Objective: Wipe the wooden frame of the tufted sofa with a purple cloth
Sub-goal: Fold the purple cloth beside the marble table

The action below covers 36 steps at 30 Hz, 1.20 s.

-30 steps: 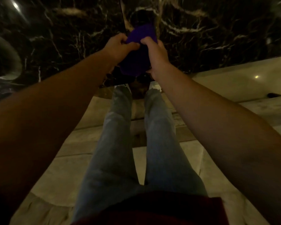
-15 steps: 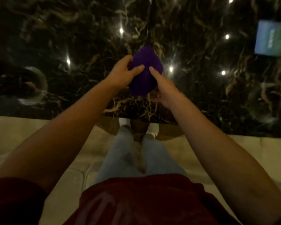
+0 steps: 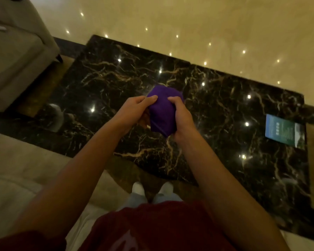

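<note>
A bunched purple cloth (image 3: 161, 113) is held in front of me above a black marble table. My left hand (image 3: 134, 110) pinches its upper left edge with thumb and fingers. My right hand (image 3: 180, 116) wraps around its right side. Part of a grey upholstered sofa or armchair (image 3: 16, 51) shows at the top left, with a dark leg at its corner; no wooden frame is plainly visible.
The black marble table (image 3: 225, 115) with gold veins spans the middle, a blue-green card (image 3: 281, 131) lying near its right end. Glossy beige floor (image 3: 207, 24) lies beyond it. My white shoes (image 3: 152, 189) stand at the table's near edge.
The view has swung upward and brightened, so the whole table and the floor beyond now show. Both hands keep hold of the cloth, now lower in the picture.
</note>
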Each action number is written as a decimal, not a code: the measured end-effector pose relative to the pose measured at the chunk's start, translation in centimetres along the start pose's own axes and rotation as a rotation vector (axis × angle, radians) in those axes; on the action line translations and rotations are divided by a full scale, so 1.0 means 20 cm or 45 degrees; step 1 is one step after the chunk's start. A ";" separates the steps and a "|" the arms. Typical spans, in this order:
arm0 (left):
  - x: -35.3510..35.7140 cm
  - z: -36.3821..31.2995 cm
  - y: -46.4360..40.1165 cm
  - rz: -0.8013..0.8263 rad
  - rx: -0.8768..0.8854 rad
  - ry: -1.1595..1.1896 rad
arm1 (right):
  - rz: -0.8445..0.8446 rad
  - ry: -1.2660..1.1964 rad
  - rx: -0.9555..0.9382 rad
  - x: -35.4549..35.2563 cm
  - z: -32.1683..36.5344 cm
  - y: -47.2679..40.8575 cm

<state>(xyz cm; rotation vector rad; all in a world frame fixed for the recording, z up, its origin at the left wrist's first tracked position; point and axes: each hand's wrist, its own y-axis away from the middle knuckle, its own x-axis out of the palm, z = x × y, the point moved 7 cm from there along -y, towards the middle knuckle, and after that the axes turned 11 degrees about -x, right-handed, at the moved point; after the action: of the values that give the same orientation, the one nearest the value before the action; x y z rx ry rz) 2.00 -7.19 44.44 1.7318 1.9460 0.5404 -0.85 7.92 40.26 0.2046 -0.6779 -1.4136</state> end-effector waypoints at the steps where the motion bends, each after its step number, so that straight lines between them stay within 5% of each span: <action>1: -0.07 -0.02 0.07 -0.031 0.031 0.000 | 0.046 0.003 -0.033 0.09 0.04 0.06; 10: -0.51 0.03 0.48 -0.424 0.191 0.355 | 0.583 0.284 -0.231 0.51 0.17 0.36; 18: -0.38 0.13 0.91 -0.380 0.261 0.818 | 1.263 0.647 -0.225 0.63 0.20 0.67; 22: -0.30 0.28 1.04 -0.471 0.320 1.078 | 1.328 0.639 -0.171 0.67 0.19 0.73; 28: -0.40 0.60 1.37 -0.946 0.396 1.295 | 1.445 0.859 -0.182 0.90 -0.10 0.88; 32: -0.58 0.83 1.56 -1.227 0.359 1.317 | 1.593 1.110 -0.588 1.14 -0.26 1.03; 36: -0.81 1.04 1.71 -1.468 0.285 1.337 | 2.028 1.197 -0.996 1.41 -0.45 1.31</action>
<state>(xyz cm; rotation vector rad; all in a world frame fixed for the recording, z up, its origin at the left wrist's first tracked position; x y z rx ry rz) 43.09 -19.42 48.99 0.0285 3.2962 0.8320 26.23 -16.55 55.46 -0.2737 0.5311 0.1339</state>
